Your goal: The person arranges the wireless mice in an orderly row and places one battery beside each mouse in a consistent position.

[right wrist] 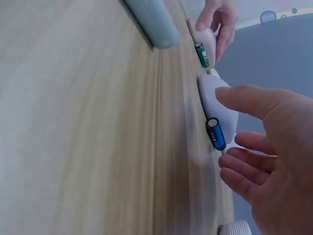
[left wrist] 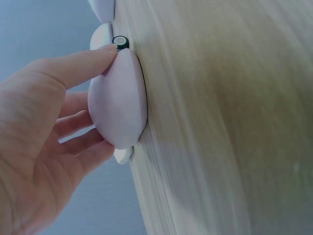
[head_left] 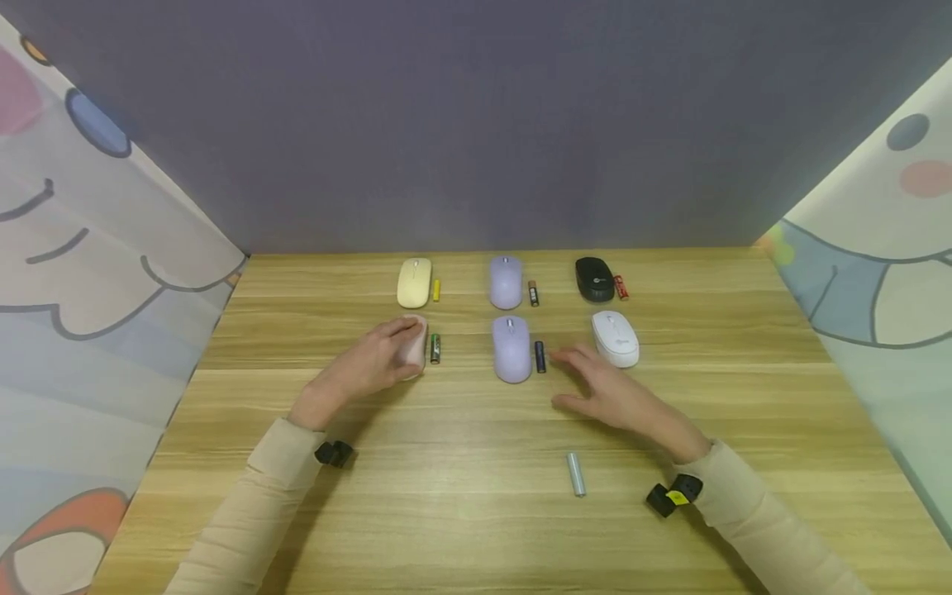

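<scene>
My left hand [head_left: 375, 357] grips a pale pink computer mouse [left wrist: 120, 100] that sits on the table, thumb on one side and fingers on the other. A green and black battery [head_left: 435, 349] lies just right of that mouse. My right hand [head_left: 606, 388] hovers with thumb and fingers spread, holding nothing. Its fingertips are close to a dark blue battery [right wrist: 215, 133], which lies beside the front lavender mouse [head_left: 511, 349]. Behind the right hand is a white mouse [head_left: 616, 339], with no battery beside it. A light grey-blue cylinder like a battery [head_left: 576, 474] lies nearer the front.
Along the back row are a yellow mouse [head_left: 414, 283] with a yellow battery [head_left: 436, 290], another lavender mouse [head_left: 506, 283] with a black and copper battery [head_left: 533, 293], and a black mouse [head_left: 594, 279] with a red battery [head_left: 621, 287]. A grey panel [head_left: 491, 124] rises behind the wooden table [head_left: 461, 521].
</scene>
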`<state>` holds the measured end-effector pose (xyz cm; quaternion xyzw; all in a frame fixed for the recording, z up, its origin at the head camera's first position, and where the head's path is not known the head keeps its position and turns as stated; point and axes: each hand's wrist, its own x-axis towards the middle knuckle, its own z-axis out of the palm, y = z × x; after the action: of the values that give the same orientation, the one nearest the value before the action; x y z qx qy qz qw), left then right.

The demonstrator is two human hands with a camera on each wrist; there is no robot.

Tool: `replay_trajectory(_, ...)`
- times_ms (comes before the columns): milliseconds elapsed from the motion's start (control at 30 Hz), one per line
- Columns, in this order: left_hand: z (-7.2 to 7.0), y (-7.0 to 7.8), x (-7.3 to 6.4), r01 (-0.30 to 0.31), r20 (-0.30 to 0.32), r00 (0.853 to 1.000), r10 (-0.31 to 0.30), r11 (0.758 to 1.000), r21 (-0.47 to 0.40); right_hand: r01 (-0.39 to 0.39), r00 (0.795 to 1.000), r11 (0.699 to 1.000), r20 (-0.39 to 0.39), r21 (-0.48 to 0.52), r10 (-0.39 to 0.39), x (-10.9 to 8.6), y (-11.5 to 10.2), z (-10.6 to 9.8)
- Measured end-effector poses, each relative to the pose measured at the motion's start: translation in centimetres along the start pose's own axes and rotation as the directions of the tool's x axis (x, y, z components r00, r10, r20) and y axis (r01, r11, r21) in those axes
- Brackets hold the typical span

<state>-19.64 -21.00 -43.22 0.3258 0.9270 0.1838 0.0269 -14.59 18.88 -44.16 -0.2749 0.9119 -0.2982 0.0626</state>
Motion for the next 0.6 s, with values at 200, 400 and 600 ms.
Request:
replay_trajectory(200, -0.1, 0.1, 0.0, -0.002, -0.003, 1.000, 0.002, 1.000, -0.004, 0.060, 0.998, 0.998, 0.014, -0.028, -0.060, -0.9, -0.5, 0.0)
replay_trajectory(400, -0.1, 0.1, -0.1, 0.001, -0.004, 1.000, -0.001, 1.000, -0.005, 0.116, 0.992, 0.992, 0.064, -0.052, -0.113, -2.0, -1.1, 0.1)
replay_trajectory(600, 0.0, 0.0, -0.1, -0.010, -0.013, 1.000, 0.010, 1.000, 0.000, 0.142, 0.979, 0.990, 0.150, -0.029, -0.136, -3.5, -1.4, 0.2)
